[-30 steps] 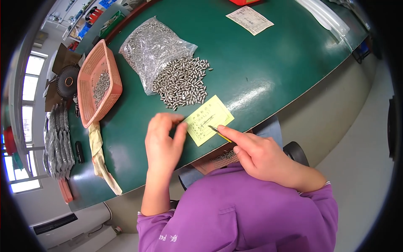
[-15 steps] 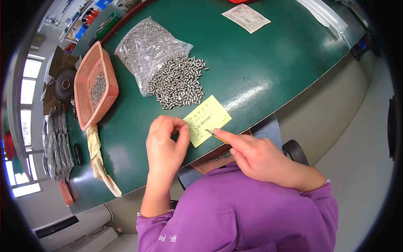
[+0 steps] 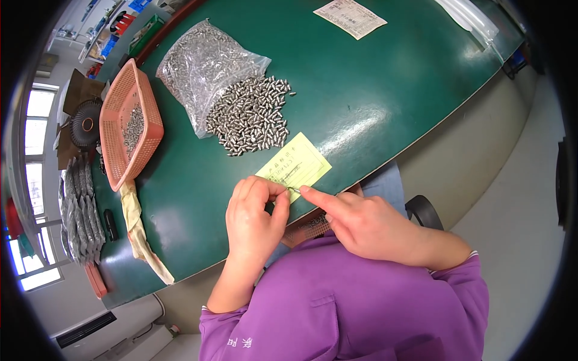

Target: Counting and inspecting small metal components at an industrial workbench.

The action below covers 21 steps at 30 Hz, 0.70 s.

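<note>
My left hand [image 3: 256, 221] is over the lower left of a yellow printed card [image 3: 310, 162], thumb and forefinger curled together; whatever lies between them is too small to make out. Opposite it, my right hand [image 3: 373, 227] grips a thin pointed tool [image 3: 294, 189], its forefinger stretched along it. The tool's tip meets the left fingertips, and most of its handle is hidden under the right hand. Beyond the card lies a heap of small shiny metal pins [image 3: 250, 123], spilling from the mouth of a clear plastic bag [image 3: 192, 60] full of more such pins.
Left of the bag stands a pink plastic basket [image 3: 155, 135] with small metal parts inside. A cream cloth [image 3: 133, 225], a black marker-like object [image 3: 111, 224] and grey packets [image 3: 78, 207] lie further left. A printed slip [image 3: 364, 21] rests at the back of the green table [image 3: 385, 78].
My left hand has moved right onto the card, its fingertips now meeting the tool's tip. My right hand has shifted slightly left, and the tool's yellow part no longer shows.
</note>
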Available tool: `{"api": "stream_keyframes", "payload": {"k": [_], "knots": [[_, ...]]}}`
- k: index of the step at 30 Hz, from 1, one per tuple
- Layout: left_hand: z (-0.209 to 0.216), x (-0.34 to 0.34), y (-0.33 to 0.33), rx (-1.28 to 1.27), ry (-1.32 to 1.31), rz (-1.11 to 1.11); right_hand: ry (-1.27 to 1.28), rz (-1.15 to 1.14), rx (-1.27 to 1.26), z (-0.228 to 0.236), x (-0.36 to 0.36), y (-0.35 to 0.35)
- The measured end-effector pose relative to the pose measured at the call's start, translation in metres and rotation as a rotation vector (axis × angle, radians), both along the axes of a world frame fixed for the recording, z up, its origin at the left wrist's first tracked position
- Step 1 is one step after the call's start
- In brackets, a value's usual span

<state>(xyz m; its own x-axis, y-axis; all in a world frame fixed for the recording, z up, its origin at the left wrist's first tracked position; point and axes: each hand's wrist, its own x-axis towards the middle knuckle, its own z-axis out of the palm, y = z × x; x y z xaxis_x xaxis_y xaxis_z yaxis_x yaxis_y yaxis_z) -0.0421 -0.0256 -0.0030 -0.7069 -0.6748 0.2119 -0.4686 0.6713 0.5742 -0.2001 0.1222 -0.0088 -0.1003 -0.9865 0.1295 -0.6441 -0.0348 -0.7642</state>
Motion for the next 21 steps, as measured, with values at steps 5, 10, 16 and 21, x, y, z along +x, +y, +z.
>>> {"api": "stream_keyframes", "payload": {"k": [5,10,16,21], "knots": [[0.004,-0.002,0.001,0.000,-0.010,0.008,0.039,0.043,0.082,0.012,-0.003,-0.003],[0.006,0.002,0.001,-0.030,-0.010,-0.024,0.042,0.023,0.078,0.011,-0.001,-0.004],[0.031,0.013,0.004,0.202,-0.027,-0.091,-0.145,-0.051,0.039,0.013,-0.006,0.000],[0.007,0.013,-0.055,-0.167,-0.043,0.171,-0.147,-0.084,0.059,0.017,-0.007,0.004]]}}
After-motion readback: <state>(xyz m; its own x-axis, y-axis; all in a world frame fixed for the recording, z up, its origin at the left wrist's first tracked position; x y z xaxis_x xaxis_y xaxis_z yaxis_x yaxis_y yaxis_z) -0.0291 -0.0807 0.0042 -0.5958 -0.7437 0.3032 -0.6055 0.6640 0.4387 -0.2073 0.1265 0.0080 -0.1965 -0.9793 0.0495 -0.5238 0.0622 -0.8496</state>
